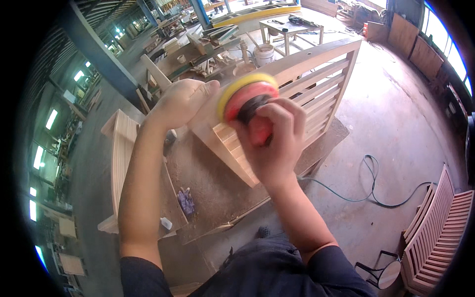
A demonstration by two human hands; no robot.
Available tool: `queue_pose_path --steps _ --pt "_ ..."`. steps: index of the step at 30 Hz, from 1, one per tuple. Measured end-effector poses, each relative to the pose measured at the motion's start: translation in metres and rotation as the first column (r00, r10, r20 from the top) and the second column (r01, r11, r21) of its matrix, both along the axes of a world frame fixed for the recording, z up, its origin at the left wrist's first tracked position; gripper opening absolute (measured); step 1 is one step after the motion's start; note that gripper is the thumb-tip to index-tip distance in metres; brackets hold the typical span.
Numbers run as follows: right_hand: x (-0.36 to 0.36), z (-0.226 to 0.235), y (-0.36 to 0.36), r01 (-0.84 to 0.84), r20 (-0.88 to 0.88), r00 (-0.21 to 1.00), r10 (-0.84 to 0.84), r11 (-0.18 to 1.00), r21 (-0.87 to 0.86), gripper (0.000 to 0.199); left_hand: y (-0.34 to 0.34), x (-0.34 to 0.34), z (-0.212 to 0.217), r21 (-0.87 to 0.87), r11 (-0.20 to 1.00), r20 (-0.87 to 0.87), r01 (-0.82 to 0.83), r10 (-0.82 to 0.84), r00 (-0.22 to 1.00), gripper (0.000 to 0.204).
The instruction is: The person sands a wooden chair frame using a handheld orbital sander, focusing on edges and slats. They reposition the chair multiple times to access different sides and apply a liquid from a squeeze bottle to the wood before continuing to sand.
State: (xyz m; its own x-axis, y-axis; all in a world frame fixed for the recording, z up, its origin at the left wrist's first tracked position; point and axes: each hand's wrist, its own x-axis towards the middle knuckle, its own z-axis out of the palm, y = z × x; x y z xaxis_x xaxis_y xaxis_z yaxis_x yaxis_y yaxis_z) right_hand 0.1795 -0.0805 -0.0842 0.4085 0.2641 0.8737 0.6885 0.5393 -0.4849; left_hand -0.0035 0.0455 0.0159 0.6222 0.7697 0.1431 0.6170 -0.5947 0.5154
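Note:
My right hand (pixel 277 141) is closed round the body of a red handheld disc sander (pixel 260 127). The sander's yellow pad (pixel 225 101) is tilted up on edge beside the wide top rail of a slatted wooden frame (pixel 302 62), and motion blurs it. Whether the pad touches the wood I cannot tell. My left hand (pixel 185 101) is closed on the near left end of that frame, its thumb along the rail and its fingers partly hidden. The frame, pale and with several parallel slats, stands on a dusty brown worktable (pixel 198 193).
A purple glove (pixel 186 200) lies on the worktable. Left of it is another slatted wooden piece (pixel 123 163). A green hose (pixel 368 198) loops across the floor at right, near a slatted bench (pixel 435 237) and a round stool (pixel 388 274). A white bucket (pixel 264 54) stands behind the frame.

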Motion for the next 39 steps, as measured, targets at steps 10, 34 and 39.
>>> queue_pose_path --steps 10,34,39 --pt "0.016 0.000 0.005 0.036 -0.036 0.999 -0.037 0.999 -0.022 0.052 -0.002 0.000 0.004 0.078 0.997 -0.073 -0.010 0.015 0.997 0.068" --pt "0.028 -0.244 -0.121 -0.314 -0.251 0.887 0.388 0.108 -0.943 0.066 -0.016 0.002 0.010 -0.036 0.997 -0.075 -0.065 0.062 0.995 0.081" --pt "0.105 -0.302 -0.161 -0.169 -0.168 0.980 0.110 0.002 -0.986 0.070 -0.041 0.033 0.021 0.003 0.998 -0.197 -0.060 0.059 0.979 0.080"
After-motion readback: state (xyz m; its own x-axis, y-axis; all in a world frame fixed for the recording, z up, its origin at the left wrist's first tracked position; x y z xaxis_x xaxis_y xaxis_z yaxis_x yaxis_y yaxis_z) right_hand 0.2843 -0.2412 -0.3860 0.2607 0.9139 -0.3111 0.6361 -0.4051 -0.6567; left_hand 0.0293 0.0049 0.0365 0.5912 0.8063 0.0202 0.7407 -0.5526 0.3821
